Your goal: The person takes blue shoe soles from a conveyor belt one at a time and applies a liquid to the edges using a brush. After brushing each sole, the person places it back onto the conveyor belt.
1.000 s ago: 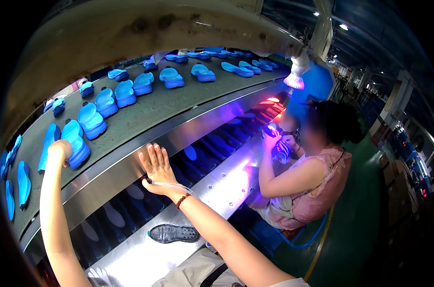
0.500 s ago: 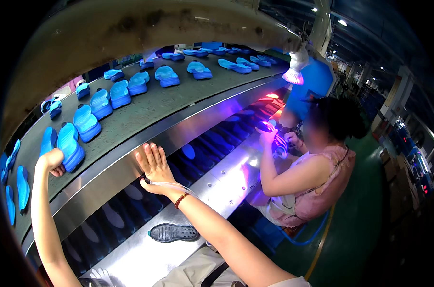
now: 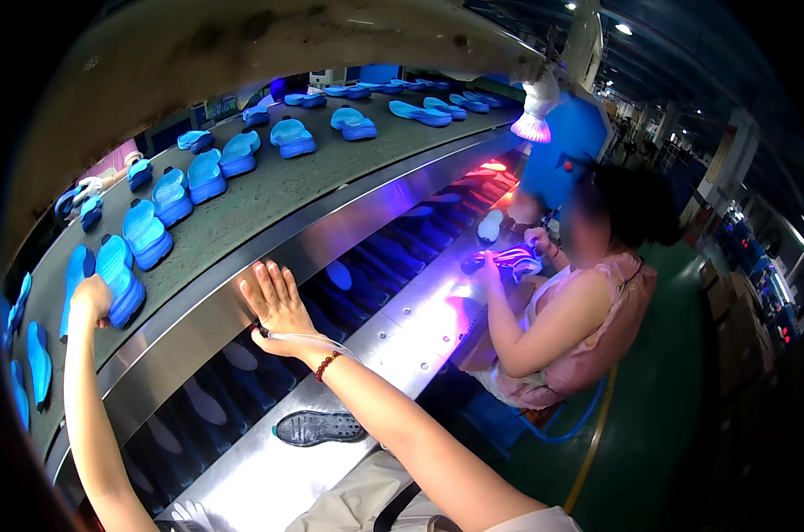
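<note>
My left hand (image 3: 91, 300) is at the conveyor belt, fingers curled against a long blue shoe sole (image 3: 77, 264). Its fingertips are partly hidden. Just right of it stands a thicker blue sole (image 3: 121, 282), close to the knuckles. My right hand (image 3: 273, 297) lies with fingers stretched out against the metal side rail (image 3: 189, 330) of the conveyor. It holds nothing visible; a thin clear cord runs from near its thumb past a beaded bracelet. Below that forearm, a black shoe outsole (image 3: 317, 428) rests on the metal ledge (image 3: 242, 470).
More blue soles (image 3: 293, 137) stand along the belt (image 3: 269, 182). Under the rail are rows of dark slots with soles inside. To the right, a seated co-worker (image 3: 570, 328) handles a glowing striped piece (image 3: 508, 257) beneath a lamp (image 3: 533, 120). A curved cover (image 3: 242, 44) hangs overhead.
My left hand has moved over the long blue sole at its left. The co-worker's piece has dropped lower and turned level. The whole view has shifted slightly; my right hand stays on the rail.
</note>
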Demonstrator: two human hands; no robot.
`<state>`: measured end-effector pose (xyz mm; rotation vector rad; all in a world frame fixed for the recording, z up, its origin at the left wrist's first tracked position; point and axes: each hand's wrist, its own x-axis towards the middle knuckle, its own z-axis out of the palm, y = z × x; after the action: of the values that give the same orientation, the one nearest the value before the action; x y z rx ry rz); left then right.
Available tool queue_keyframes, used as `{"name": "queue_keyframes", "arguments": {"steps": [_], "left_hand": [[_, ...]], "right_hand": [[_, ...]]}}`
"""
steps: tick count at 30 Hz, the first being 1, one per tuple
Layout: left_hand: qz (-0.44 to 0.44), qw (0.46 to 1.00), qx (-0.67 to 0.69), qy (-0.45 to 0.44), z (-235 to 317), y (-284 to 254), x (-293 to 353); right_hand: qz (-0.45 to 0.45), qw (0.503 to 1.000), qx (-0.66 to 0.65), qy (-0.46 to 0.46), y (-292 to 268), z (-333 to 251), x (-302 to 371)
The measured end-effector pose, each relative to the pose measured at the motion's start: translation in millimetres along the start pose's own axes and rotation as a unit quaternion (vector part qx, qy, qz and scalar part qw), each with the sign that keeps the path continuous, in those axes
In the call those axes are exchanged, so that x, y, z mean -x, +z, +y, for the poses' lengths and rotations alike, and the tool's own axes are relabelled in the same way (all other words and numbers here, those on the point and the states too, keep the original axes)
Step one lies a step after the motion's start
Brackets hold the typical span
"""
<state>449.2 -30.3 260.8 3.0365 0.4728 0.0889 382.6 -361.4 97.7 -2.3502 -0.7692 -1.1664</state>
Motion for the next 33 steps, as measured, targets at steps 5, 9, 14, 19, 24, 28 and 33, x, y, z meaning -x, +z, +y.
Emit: {"name": "queue_keyframes", "arguments": {"steps": [5, 9, 14, 19, 24, 28, 33], "left_hand": [[0.07, 0.994, 0.08, 0.015, -17.7, 6.7, -3.0], [0.12, 0.977, 0.176, 0.018, -60.2, 31.5, -31.2], [0.131, 0.964, 0.215, 0.081, -68.5, 45.8, -37.4], [0.128, 0.96, 0.223, 0.11, -58.2, 41.5, -35.5], [0.133, 0.957, 0.226, 0.125, -55.7, 41.4, -27.2], [0.146, 0.953, 0.224, 0.142, -53.2, 45.7, -25.4], [0.189, 0.951, 0.192, 0.154, -74.3, 52.6, -22.5]], "right_hand": [[-0.028, 0.999, 0.004, 0.016, -0.9, -2.3, -1.1], [-0.039, 0.999, 0.002, 0.016, -5.8, -3.5, -4.7], [-0.032, 0.999, 0.013, 0.013, -9.4, 1.5, -2.3], [-0.024, 0.999, 0.023, 0.009, -7.9, 1.5, -2.0], [-0.019, 1.0, 0.018, 0.007, -9.9, 2.2, -3.1], [-0.04, 0.999, 0.031, 0.02, -13.6, 5.9, -1.2], [-0.035, 0.999, 0.037, 0.009, -12.4, 1.8, -5.2]]}}
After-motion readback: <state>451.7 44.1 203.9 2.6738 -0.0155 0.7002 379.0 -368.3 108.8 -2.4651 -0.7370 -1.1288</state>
